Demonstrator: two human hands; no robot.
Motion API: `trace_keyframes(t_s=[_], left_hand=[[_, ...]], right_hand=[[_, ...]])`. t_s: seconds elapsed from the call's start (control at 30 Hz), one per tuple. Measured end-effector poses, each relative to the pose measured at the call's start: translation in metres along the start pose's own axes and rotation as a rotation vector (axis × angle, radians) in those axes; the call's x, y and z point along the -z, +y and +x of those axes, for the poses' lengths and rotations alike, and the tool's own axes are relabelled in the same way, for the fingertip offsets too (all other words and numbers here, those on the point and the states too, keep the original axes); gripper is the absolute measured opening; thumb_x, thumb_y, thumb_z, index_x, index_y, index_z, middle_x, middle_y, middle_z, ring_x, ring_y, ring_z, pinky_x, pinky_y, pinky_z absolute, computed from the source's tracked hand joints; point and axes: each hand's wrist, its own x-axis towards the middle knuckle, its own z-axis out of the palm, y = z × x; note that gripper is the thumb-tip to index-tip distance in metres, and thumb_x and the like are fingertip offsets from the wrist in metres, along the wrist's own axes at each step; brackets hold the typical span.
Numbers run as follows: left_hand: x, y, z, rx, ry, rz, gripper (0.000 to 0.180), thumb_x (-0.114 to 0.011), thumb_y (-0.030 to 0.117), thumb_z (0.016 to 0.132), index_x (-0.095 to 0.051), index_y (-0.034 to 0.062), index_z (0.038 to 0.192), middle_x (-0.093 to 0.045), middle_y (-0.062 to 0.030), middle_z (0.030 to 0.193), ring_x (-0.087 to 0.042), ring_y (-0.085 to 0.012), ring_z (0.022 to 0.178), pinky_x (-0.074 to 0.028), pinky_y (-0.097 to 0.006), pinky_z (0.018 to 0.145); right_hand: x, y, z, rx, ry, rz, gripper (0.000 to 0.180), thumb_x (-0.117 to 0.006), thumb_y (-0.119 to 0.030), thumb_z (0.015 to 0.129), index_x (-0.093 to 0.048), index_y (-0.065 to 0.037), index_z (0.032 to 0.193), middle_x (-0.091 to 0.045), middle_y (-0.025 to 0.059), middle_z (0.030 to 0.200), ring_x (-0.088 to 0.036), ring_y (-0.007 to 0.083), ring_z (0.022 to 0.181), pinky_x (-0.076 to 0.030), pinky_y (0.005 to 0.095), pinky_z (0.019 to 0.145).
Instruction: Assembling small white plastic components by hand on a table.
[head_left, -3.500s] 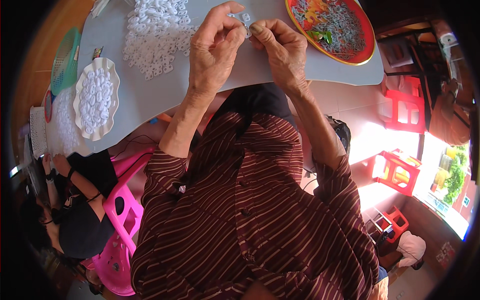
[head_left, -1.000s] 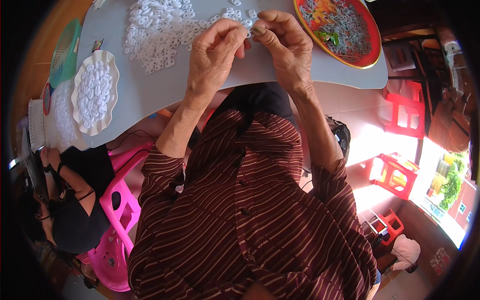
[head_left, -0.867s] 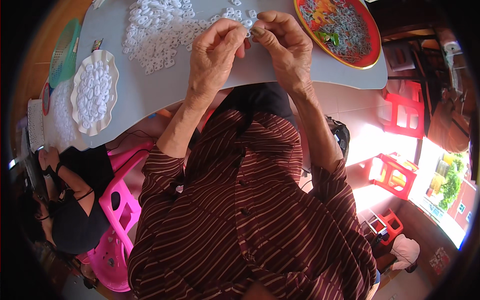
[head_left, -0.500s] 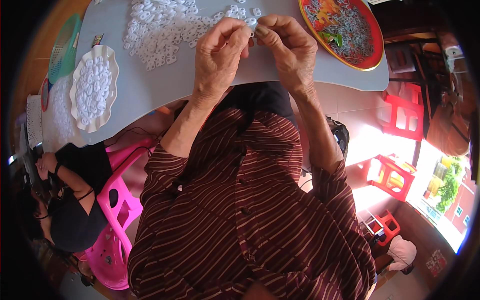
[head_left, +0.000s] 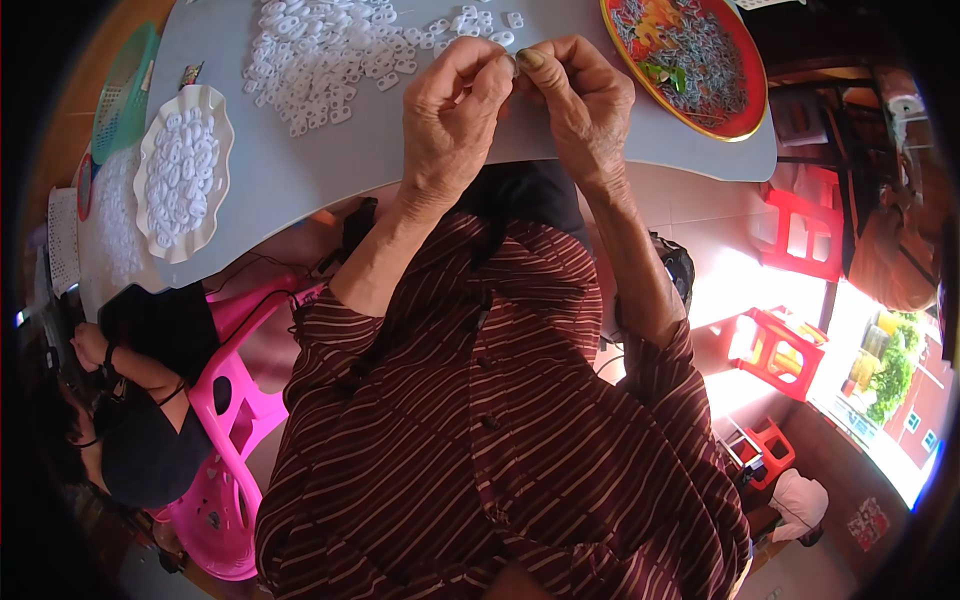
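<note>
Above the near edge of the grey table [head_left: 400, 150], my left hand [head_left: 452, 125] and my right hand [head_left: 582, 110] meet at the fingertips. Each is closed in a pinch, thumb against fingers. Whatever they hold is very small and hidden by the fingertips, so I cannot make it out. Just beyond them lies a loose pile of small white plastic pieces with holes [head_left: 320, 75], a few scattered near my fingers. To the right of my right hand, a red oval tray [head_left: 762, 95] holds many small grey metal pieces [head_left: 705, 85] and a bit of green.
At the left, a white wavy-rimmed dish [head_left: 226, 165] holds more white pieces [head_left: 182, 175], beside a green basket [head_left: 128, 90]. A person in dark clothes [head_left: 150, 450] sits by a pink chair [head_left: 235, 400] at the lower left. Red stools [head_left: 785, 350] stand at the right.
My left hand has shifted slightly to the right, its fingertips closer to my right hand's. A white piece visible at the fingertips before is now covered. The view has shifted a little.
</note>
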Motion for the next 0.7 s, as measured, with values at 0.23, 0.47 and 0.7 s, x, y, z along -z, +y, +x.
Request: trace_keyframes(t_s=[0.23, 0.47, 0.7], left_hand=[[-0.0019, -0.0004, -0.0003, 0.083, 0.014, -0.041, 0.013, -0.056, 0.013, 0.089, -0.058, 0.0001, 0.088, -0.053, 0.0031, 0.069, -0.044, -0.0026, 0.062, -0.036, -0.017, 0.055], [0.0013, -0.0047, -0.0007, 0.106, -0.126, -0.08, 0.016, -0.057, 0.016, 0.089, -0.059, -0.0001, 0.09, -0.055, 0.0024, 0.07, -0.047, -0.0032, 0.064, -0.037, -0.017, 0.057], [-0.0004, -0.0029, -0.0033, 0.024, -0.095, 0.053, 0.013, -0.057, 0.013, 0.089, -0.058, -0.0002, 0.087, -0.055, 0.002, 0.071, -0.045, -0.0033, 0.064, -0.038, -0.018, 0.057]], right_hand=[[0.0001, 0.0025, 0.0014, 0.058, 0.02, 0.006, 0.022, -0.065, -0.02, 0.085, -0.061, 0.001, 0.079, -0.06, 0.0004, 0.066, -0.05, 0.0041, 0.06, -0.04, 0.0185, 0.054], [0.0014, -0.0003, -0.0002, 0.026, 0.056, -0.006, 0.024, -0.064, -0.021, 0.086, -0.058, 0.001, 0.076, -0.059, 0.001, 0.064, -0.048, 0.0038, 0.058, -0.039, 0.0187, 0.051], [0.0018, 0.0004, 0.0015, -0.006, 0.018, -0.061, 0.027, -0.063, -0.024, 0.087, -0.057, 0.0, 0.075, -0.057, -0.0004, 0.062, -0.047, 0.0033, 0.056, -0.038, 0.0188, 0.05]])
